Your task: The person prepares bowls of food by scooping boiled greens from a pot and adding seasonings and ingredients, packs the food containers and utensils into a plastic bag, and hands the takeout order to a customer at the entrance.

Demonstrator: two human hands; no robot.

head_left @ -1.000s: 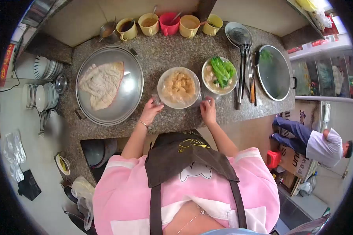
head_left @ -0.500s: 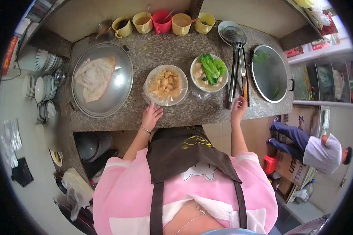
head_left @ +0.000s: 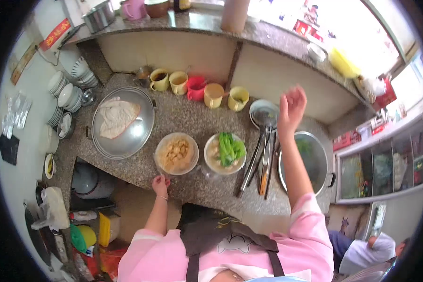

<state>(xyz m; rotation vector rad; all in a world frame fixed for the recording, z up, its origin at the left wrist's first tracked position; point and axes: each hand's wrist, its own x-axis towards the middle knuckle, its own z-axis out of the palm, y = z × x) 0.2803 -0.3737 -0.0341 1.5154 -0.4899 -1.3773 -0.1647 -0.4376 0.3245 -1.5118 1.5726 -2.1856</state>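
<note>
My right hand [head_left: 293,105] is raised above the counter, in front of the back partition, with loosely bent fingers apart and nothing visible in them. Below it lie a strainer [head_left: 265,117] and long-handled tongs [head_left: 264,164]. My left hand [head_left: 161,186] is at the counter's front edge, fingers curled in; whatever they may pinch is too small to make out. Just above it stands a plastic-lined bowl [head_left: 194,162] of brown chunks. Beside that bowl, another bowl [head_left: 208,163] holds soup with green leaves [head_left: 230,149] on top.
A steaming pot [head_left: 322,181] stands right. At left, a cloth [head_left: 117,117] lies on a round metal lid [head_left: 138,141]. Several cups [head_left: 213,96] line the back, under a raised ledge [head_left: 192,27]. Stacked bowls [head_left: 69,96] fill the left side. Another person [head_left: 369,254] is at lower right.
My right hand has left the tong handles and risen up and forward over the counter. My left hand's fingers have curled in near the plastic-lined bowl. The view has tilted up, showing the back ledge.
</note>
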